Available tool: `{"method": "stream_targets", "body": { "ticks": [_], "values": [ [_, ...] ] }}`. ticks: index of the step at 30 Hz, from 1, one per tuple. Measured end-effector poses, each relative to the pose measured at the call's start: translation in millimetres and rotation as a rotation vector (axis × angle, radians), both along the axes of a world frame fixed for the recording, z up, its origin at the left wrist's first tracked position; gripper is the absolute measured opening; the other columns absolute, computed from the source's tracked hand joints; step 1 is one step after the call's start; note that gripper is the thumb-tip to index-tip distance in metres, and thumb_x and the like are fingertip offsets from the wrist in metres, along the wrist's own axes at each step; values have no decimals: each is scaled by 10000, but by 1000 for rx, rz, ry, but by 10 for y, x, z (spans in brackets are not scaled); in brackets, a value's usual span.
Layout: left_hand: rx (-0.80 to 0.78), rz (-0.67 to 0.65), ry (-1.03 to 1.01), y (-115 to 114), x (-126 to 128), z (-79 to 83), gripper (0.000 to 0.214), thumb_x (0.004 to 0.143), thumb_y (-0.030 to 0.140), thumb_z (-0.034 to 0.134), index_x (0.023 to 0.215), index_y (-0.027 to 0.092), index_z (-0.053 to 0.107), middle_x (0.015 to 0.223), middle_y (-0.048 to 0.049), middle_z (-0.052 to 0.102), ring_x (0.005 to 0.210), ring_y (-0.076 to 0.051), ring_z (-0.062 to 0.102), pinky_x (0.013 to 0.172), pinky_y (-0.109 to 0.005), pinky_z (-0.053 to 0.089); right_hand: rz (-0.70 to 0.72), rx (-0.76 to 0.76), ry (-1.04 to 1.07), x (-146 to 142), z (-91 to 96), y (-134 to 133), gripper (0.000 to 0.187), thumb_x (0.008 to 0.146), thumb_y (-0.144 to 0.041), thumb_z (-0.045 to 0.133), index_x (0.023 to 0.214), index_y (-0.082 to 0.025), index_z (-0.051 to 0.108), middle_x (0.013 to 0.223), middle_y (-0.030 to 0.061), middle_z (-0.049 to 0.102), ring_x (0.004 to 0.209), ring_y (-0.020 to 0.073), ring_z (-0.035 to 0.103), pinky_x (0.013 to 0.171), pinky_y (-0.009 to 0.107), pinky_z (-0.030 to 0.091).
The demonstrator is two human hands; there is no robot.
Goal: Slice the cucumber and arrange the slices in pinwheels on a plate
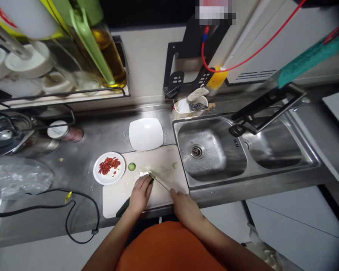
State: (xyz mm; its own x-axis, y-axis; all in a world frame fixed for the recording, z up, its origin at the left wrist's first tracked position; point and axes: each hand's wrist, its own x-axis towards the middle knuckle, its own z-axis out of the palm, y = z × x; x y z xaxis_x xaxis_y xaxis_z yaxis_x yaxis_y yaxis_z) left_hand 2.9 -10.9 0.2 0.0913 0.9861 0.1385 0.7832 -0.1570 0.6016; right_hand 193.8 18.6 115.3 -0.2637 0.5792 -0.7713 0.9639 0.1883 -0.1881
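A dark green cucumber lies slantwise on the white cutting board. Over its upper part, my left hand is closed, pressing it to the board. My right hand is wrapped round the handle of a knife, whose blade reaches to the cucumber's end by my left fingertips. One round green slice sits on the board near its top left, and a paler cut piece is toward the right edge. Wet spots shine near the blade.
A white plate with chopped red pieces overlaps the board's left corner. Behind the board stands a square white dish. To the right is a double steel sink with a black faucet. A black cable lies at left.
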Motion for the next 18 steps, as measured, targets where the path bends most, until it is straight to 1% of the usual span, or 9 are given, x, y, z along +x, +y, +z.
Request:
{"method": "stream_targets", "body": {
  "ticks": [6,18],
  "values": [
    [-1,1,14,-5,-6,7,285,888,241,484,1157,195,567,1149,-87,621,1093,-204,559,966,-390,471,-24,-31,10,4,-13,19,383,856,-36,297,1157,-184,482,1000,116,643,918,215,626,707,265,437],
    [-14,-22,13,2,-11,-6,281,896,237,463,1155,192,563,1145,-97,622,1091,-215,564,967,-413,464,17,-13,25,-1,28,66,385,853,-23,293,1136,-165,512,946,124,652,870,209,637,670,243,437]
  ]
}}
